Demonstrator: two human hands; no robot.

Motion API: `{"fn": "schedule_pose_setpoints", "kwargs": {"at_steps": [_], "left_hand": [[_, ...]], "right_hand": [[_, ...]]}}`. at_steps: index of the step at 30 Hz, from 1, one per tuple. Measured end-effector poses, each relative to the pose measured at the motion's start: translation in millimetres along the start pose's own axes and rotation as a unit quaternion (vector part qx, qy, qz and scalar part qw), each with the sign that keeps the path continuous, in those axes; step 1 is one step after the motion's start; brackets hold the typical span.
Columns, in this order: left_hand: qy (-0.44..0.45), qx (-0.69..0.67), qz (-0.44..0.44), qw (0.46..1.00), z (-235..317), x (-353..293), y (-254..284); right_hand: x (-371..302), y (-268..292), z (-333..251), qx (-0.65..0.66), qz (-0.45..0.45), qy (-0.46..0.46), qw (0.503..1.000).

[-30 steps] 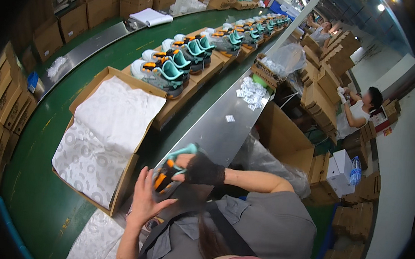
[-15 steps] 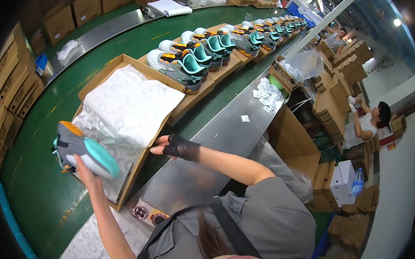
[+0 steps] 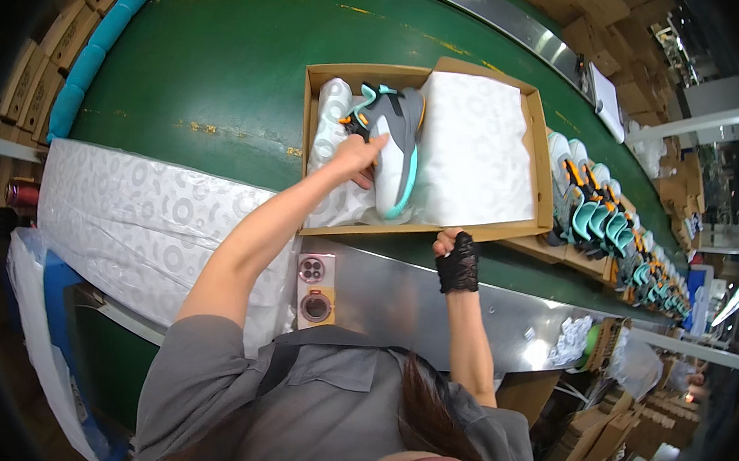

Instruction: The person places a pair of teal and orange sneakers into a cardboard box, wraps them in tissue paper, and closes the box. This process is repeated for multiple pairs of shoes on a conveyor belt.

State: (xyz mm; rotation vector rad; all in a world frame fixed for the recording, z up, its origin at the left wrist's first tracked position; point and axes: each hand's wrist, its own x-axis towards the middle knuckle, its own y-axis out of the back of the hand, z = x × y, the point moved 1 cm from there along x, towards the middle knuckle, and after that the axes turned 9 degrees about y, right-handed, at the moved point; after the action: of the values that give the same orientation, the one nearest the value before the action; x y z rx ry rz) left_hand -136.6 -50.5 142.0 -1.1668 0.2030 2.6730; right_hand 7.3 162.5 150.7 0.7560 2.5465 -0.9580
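Note:
My left hand holds a grey, white and teal sneaker with orange trim. The sneaker lies on its side within the left part of an open brown shoe box. Beside it, along the box's left wall, is a bundle of white patterned tissue paper; what it wraps, if anything, is hidden. A broad sheet of white tissue paper covers the box's right part. My right hand, in a black lace fingerless glove, has its fingers curled at the box's near edge.
Patterned paper sheets lie at the left. A phone rests on the metal ledge near my body. Rows of sneakers stand on boxes at the right, past them small white packets. The green belt runs behind.
My view has turned leftward over the box. The sneaker has gone from above the box's near left corner down into its left part, still in my left hand. My right hand stays at the box's edge.

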Motion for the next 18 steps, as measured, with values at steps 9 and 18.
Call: {"fn": "schedule_pose_setpoints", "kwargs": {"at_steps": [9, 18], "left_hand": [[-0.122, -0.136, -0.173, 0.968, 4, -23, 11], [-0.251, -0.123, 0.161, 0.946, -87, -19, 66]], "right_hand": [[-10, -15, 2, -0.398, -0.094, 0.354, 0.841], [54, 21, 51, -0.759, -0.236, 0.290, 0.533]]}}
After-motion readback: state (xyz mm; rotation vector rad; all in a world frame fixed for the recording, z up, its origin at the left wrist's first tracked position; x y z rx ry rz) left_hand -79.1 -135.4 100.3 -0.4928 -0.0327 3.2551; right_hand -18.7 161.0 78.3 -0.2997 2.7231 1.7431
